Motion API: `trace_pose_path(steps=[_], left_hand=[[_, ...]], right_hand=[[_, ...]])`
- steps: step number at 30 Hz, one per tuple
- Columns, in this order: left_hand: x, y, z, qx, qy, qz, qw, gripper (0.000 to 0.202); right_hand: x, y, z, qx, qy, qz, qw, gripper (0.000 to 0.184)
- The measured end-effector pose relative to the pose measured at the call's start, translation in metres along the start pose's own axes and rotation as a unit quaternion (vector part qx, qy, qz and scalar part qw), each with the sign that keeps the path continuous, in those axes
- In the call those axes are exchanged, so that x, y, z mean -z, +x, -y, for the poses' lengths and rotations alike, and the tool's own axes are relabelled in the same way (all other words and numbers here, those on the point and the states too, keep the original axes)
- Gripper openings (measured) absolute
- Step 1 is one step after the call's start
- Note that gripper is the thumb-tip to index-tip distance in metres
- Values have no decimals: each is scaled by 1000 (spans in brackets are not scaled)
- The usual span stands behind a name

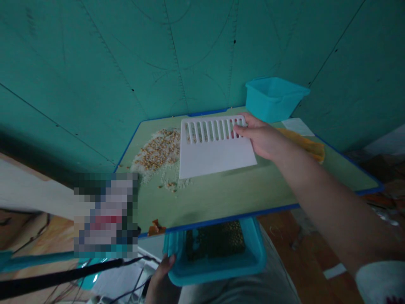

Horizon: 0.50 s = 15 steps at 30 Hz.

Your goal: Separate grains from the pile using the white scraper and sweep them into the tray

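My right hand (264,137) grips the slotted top edge of a flat white plastic scraper (215,150) that stands tilted on the green table (221,194). To the scraper's left lies a heap of mixed tan grains and white rice (158,154). My left hand (161,276) holds the left rim of a blue plastic tray (218,261) just below the table's near edge; the tray holds dark green beans and some tan grains.
A second blue tub (274,98) stands at the table's far right corner. An orange cloth (311,145) and a white paper (297,126) lie right of my hand. Brown scraps (155,228) sit at the near edge. Green cutting-mat walls surround the table.
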State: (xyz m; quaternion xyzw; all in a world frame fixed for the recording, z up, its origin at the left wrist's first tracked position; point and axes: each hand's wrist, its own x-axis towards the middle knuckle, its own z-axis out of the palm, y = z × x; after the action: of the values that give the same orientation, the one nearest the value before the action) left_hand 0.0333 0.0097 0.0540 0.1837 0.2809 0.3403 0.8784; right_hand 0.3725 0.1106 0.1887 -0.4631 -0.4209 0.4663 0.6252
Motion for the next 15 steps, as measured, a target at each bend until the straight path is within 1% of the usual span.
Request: trace_pose_path(steps=[2, 6, 9, 13, 15], left_hand=[[0, 0, 0, 0, 5, 6, 1000, 26], [-4, 2, 0, 1, -6, 4, 1000, 23], [-2, 2, 0, 10, -8, -6, 1000, 23], [6, 2, 0, 5, -8, 7, 1000, 27], [8, 2, 1, 1, -17, 6, 1000, 27]], right_hand=[[8, 5, 1, 19, -4, -34, 999, 17], [14, 8, 1, 14, -21, -64, 998, 17], [14, 8, 0, 8, -40, -80, 996, 17], [13, 8, 1, -11, -58, -89, 994, 16], [13, 8, 1, -16, -62, -89, 994, 14]])
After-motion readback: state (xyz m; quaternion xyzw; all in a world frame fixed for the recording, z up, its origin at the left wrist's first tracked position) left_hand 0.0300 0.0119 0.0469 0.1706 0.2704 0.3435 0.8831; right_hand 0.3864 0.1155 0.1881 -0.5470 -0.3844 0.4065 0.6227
